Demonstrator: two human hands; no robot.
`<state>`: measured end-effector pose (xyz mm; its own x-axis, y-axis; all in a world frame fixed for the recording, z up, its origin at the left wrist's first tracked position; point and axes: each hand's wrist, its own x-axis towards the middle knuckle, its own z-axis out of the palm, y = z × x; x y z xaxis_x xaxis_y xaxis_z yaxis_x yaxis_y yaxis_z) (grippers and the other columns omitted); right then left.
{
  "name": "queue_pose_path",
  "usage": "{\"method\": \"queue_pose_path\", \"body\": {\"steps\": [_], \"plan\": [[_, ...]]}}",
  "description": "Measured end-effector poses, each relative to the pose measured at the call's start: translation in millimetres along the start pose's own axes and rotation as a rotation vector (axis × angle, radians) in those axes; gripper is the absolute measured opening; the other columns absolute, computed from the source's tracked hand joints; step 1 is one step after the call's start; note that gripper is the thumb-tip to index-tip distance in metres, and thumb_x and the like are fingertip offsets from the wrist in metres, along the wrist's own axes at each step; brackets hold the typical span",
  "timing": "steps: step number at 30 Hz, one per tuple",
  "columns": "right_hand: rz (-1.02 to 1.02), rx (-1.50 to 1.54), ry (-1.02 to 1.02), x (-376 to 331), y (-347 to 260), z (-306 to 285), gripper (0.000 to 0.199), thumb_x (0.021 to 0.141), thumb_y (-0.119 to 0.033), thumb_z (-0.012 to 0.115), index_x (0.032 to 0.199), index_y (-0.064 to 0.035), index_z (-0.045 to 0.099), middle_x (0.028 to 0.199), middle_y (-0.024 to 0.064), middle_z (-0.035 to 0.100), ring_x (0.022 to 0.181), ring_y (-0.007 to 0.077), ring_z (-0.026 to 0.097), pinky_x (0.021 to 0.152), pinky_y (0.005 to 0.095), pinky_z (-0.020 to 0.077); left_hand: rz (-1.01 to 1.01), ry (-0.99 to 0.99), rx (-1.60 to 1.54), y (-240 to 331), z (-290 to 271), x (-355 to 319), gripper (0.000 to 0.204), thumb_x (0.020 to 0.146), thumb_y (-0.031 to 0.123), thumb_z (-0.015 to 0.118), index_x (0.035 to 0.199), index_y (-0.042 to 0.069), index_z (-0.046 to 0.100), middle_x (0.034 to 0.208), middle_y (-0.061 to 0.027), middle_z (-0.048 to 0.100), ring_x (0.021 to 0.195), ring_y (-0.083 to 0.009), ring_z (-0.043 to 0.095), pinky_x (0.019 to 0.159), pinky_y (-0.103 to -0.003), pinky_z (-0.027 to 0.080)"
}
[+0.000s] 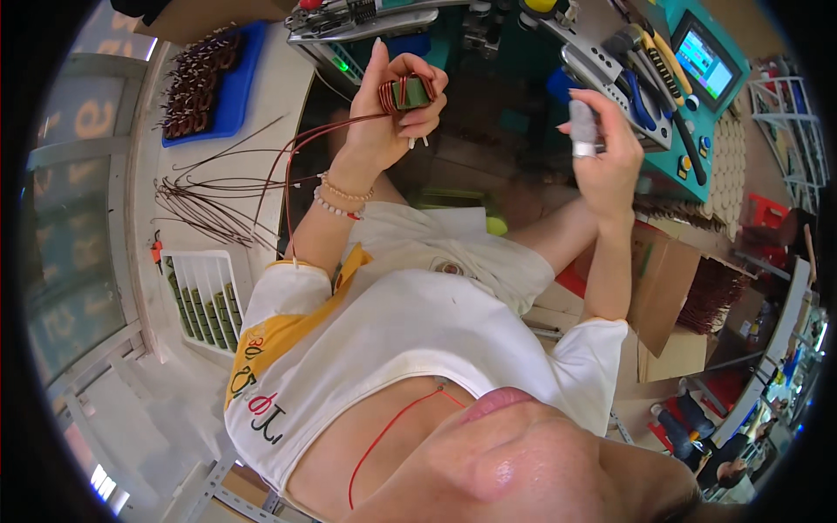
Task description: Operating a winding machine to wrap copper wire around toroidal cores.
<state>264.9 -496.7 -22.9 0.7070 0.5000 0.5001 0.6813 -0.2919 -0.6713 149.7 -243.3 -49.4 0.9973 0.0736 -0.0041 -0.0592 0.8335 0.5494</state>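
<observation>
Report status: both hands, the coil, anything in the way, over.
Left hand gripping green-cored coil. Right hand raised, nothing visibly held. Long brown wires trailing from coil past left wrist. More loose wires on left-side table.

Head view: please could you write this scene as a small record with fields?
Left hand: holds green core wound with brown wire
Right hand: raised, apart from the core; grey cover on one digit
Far left: blue tray with brown coils; loose wires
Lower left: white basket with green pieces
Upper right: lit screen
</observation>
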Motion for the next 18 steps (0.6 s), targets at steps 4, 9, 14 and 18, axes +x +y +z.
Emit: {"method": "queue_pose_path", "body": {"steps": [4, 9, 14, 18], "plan": [[0.084, -0.181, 0.109, 10.2, 13.0, -40.0, 0.034, 0.083, 0.009, 0.064, 0.113, -0.0064, 0.065, 0.099, 0.0119, 0.069, 0.083, 0.0230, 0.072, 0.071, 0.0346, 0.0561, 0.016, -0.034, -0.008, 0.8, -3.5, -1.7, 0.058, 0.105, 0.056, 0.034, 0.092, 0.005, 0.059, 0.087, -0.0107, 0.054, 0.050, -0.0094, 0.033, 0.041, -0.021, 0.026], [0.066, 0.025, 0.022, 3.5, -8.6, -33.7, 0.030, 0.086, 0.008, 0.061, 0.113, -0.0043, 0.063, 0.098, 0.0102, 0.068, 0.083, 0.0195, 0.072, 0.071, 0.0295, 0.0556, 0.138, 0.052, 0.202, 2.3, -7.7, 2.3, 0.057, 0.106, 0.053, 0.034, 0.090, 0.004, 0.059, 0.085, -0.0103, 0.058, 0.056, -0.0109, 0.046, 0.046, -0.023, 0.035], [-0.093, 0.126, -0.138, 1.6, -42.0, 11.1, 0.025, 0.085, 0.004, 0.065, 0.108, -0.0047, 0.063, 0.101, 0.0126, 0.065, 0.090, 0.0309, 0.066, 0.076, 0.0334, 0.0536, 0.436, 0.125, 0.695, -7.1, 6.3, 3.2, 0.048, 0.110, 0.037, 0.034, 0.093, 0.000, 0.060, 0.088, -0.0047, 0.060, 0.079, -0.0092, 0.054, 0.072, -0.021, 0.044], [-0.149, 0.119, -0.134, 6.9, -48.7, 8.3, 0.033, 0.079, 0.010, 0.064, 0.109, -0.0044, 0.063, 0.105, 0.0134, 0.064, 0.089, 0.0308, 0.064, 0.077, 0.0336, 0.0535, 0.560, 0.094, 0.972, -6.9, 17.6, -2.3, 0.044, 0.110, 0.033, 0.034, 0.093, 0.002, 0.060, 0.088, -0.0033, 0.060, 0.074, -0.0080, 0.052, 0.068, -0.021, 0.044]]}}
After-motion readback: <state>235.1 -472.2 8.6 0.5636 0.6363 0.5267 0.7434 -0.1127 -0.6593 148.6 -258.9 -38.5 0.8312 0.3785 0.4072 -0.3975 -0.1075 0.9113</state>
